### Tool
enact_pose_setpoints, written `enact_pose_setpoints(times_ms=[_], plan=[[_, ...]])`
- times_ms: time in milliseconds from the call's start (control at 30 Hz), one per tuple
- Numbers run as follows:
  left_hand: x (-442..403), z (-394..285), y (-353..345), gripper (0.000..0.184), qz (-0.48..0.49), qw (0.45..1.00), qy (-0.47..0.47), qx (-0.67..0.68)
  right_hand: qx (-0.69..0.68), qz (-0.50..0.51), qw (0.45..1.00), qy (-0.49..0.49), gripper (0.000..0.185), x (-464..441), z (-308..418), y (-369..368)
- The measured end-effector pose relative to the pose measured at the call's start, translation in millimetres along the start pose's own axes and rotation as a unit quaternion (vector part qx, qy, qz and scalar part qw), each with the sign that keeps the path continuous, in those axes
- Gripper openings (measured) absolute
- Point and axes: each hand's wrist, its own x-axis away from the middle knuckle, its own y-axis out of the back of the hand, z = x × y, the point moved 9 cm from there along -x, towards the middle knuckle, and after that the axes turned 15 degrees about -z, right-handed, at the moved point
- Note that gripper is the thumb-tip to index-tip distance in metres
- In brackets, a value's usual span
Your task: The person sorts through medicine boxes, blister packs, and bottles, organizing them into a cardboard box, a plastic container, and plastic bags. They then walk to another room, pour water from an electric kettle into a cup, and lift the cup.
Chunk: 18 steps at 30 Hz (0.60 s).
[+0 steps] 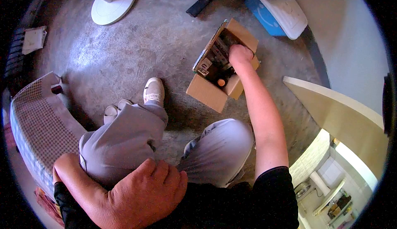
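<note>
A cardboard box (208, 92) stands on the floor with its flaps open. My right hand (240, 55) reaches over its right side, fingers curled and pointing down into it; whatever they grip is hidden. Inside the box are dark items, a printed carton (204, 65) and something with a round orange top (221, 82). My left hand (151, 189) rests across my lap near the waist, its fingers curled in, with no object showing in it.
A blue bin (266, 16) with a white lid stands beyond the box. At the right is a door edge (331, 98). A checked cloth (45, 109) covers furniture at left. Slippers (111, 113) lie by my foot; a round white base (113, 5) stands farther off.
</note>
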Motion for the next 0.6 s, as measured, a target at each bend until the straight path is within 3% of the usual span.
enact_pose_setpoints(times_ms=[267,600], plan=[[17.9,-15.6,59.3,0.145,0.012,1.0,0.008,-0.001,-0.003,0.008,1.0,0.003,0.024,-3.4,0.8,-3.7],[3.6,-7.9,20.8,0.144,0.006,1.0,-0.01,-0.022,0.019,0.001,0.999,0.027,0.021,-2.1,8.6,1.6]])
